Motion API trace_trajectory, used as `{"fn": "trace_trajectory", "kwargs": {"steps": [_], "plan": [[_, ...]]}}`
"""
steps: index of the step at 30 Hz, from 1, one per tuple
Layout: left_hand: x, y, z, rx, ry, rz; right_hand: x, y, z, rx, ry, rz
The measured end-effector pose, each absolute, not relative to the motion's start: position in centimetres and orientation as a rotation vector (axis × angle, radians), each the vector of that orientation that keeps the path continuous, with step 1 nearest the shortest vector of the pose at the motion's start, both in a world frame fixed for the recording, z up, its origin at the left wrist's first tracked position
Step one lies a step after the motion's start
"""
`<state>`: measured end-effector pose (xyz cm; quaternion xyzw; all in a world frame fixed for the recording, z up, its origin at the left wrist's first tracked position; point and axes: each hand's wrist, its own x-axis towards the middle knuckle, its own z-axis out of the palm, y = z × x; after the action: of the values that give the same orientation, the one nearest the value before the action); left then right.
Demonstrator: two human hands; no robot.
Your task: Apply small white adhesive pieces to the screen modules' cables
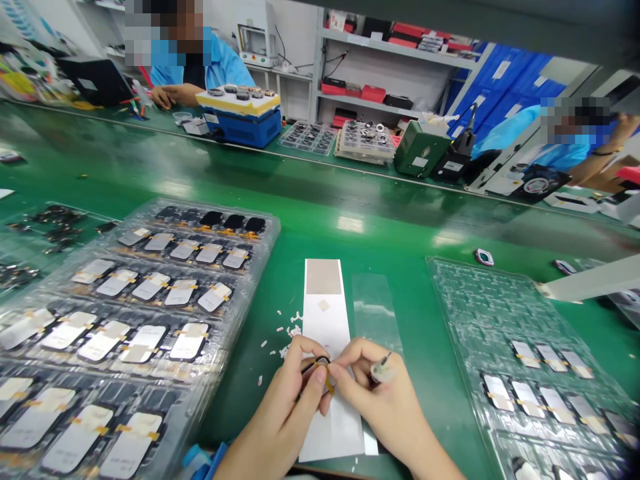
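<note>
My left hand (280,400) pinches a small dark part with amber tape (318,371) above a white paper strip (326,333). My right hand (383,400) holds a slim tool with a translucent grip (383,369) and its fingertips touch the same part. A beige patch (323,277) sits on the far end of the strip. Small white scraps (293,327) lie beside it, and a clear film strip (373,310) lies to its right. Clear plastic trays (270,227) (450,280) of flat dark-and-white components with amber tape (187,340) flank my hands.
A green workbench mat (350,247) runs across the view. Across it, a person in a blue sleeve (220,70) sits by a blue machine (240,127). Component trays (365,141) and a green device (419,150) stand beyond, with a second person (555,150) at right.
</note>
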<state>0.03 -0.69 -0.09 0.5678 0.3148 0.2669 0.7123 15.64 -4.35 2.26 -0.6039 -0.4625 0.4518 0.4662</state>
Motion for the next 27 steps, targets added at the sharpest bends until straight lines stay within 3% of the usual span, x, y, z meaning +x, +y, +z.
{"fn": "trace_trajectory", "kwargs": {"steps": [13, 20, 27], "plan": [[-0.1, -0.4, -0.4, 1.305, 0.670, 0.560, 16.2, -4.2, 2.3, -1.424, -1.097, 1.172], [0.2, -0.3, 0.2, 1.812, 0.850, 0.641, 19.0, -2.5, 3.7, -1.451, -1.077, 0.689], [1.1, 1.2, -0.1, 2.241, 0.853, 0.561, 19.5, 1.9, 0.8, -1.459, -0.941, 0.913]]}}
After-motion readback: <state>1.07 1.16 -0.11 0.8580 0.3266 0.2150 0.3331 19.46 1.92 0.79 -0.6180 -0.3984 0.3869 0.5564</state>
